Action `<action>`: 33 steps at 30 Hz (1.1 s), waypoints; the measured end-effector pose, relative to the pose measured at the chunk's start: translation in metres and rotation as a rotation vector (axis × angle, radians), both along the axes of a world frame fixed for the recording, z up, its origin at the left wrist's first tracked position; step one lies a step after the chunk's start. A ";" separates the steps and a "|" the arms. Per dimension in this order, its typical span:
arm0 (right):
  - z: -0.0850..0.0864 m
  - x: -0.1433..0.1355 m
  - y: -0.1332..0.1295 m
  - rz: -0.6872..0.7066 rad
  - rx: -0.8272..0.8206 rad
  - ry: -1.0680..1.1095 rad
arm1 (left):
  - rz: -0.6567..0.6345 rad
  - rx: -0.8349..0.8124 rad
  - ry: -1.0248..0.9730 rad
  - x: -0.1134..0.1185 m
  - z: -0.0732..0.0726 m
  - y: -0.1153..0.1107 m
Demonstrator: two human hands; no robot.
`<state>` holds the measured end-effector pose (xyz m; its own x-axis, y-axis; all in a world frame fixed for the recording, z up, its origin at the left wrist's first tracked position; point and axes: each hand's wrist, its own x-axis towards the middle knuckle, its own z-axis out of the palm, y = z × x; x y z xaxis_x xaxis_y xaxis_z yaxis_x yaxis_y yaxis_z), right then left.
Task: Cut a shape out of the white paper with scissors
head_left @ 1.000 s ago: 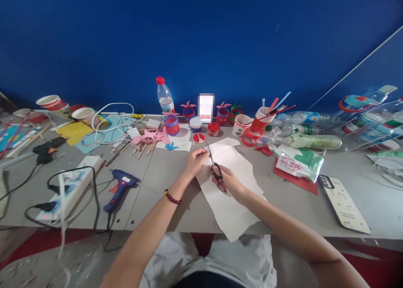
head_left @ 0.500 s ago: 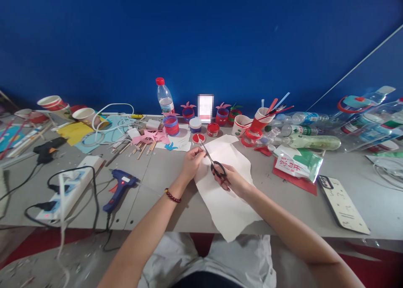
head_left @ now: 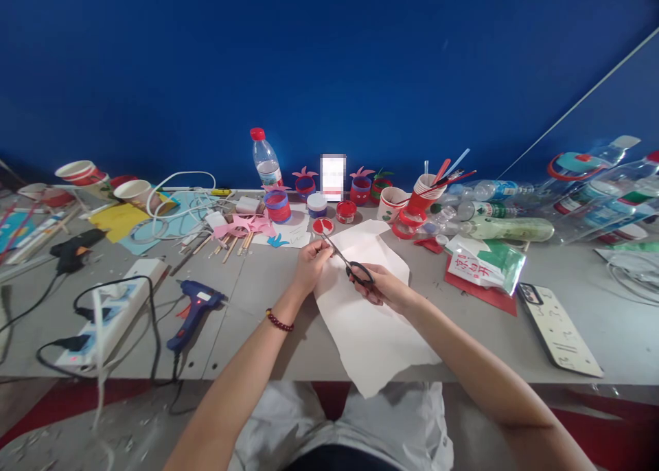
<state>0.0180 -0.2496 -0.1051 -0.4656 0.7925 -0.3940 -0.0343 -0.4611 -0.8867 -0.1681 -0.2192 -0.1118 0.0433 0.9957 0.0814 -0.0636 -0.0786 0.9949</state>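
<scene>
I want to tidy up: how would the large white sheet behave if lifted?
The white sheet will probably sag, since it looks thin and broad. It should feel light for its size, showing little thickness. Its near corner juts past the table, so it may snag there.

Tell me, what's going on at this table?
A person is working with scissors over paper. The right hand holds the black-handled scissors; the left hand is pinched near their tips, and what it grips is too small to make out. Beneath the hands lies a large sheet of white paper, overhanging the table's front edge. A blue glue gun lies to the left.
</scene>
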 end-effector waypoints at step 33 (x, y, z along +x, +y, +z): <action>0.012 -0.007 -0.008 0.009 0.057 -0.035 | -0.115 0.032 0.008 -0.010 0.001 0.006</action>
